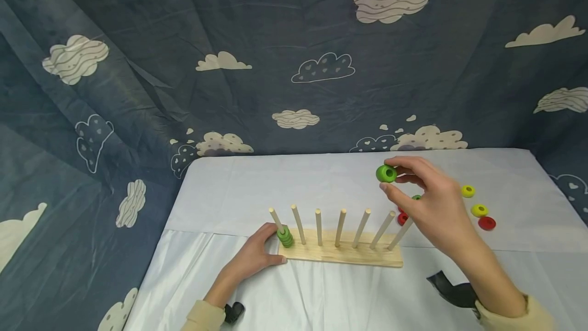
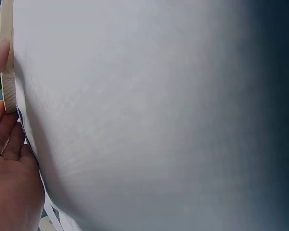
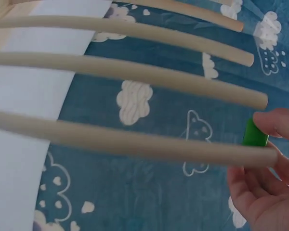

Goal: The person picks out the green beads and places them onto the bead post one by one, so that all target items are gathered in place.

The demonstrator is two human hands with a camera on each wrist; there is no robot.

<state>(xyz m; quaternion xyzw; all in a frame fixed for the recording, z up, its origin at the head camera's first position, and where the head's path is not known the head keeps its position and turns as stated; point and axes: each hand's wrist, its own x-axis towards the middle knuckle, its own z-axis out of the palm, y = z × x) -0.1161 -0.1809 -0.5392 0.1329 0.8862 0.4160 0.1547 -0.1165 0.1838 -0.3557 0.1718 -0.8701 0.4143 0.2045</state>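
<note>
A wooden peg board [image 1: 340, 255] with a row of upright pegs lies near the front of the table. Green beads [image 1: 285, 237] are stacked at the bottom of its leftmost peg. My left hand [image 1: 251, 255] grips the board's left end, thumb along the front edge and fingers behind; the left wrist view shows that hand [image 2: 12, 185] at the board's end [image 2: 8, 86]. Held up above the right-hand pegs, a green bead [image 1: 386, 173] is pinched between thumb and fingers of my right hand [image 1: 438, 208]. In the right wrist view, a peg partly covers this bead [image 3: 255, 133].
Red beads [image 1: 402, 219] and a green bead [image 1: 416, 197] lie behind the board's right end, partly hidden by my right hand. Farther right are two yellow beads [image 1: 480, 210] and a red bead [image 1: 487, 223]. A cloud-patterned dark cloth [image 1: 275, 24] hangs behind the white-covered table [image 1: 257, 183].
</note>
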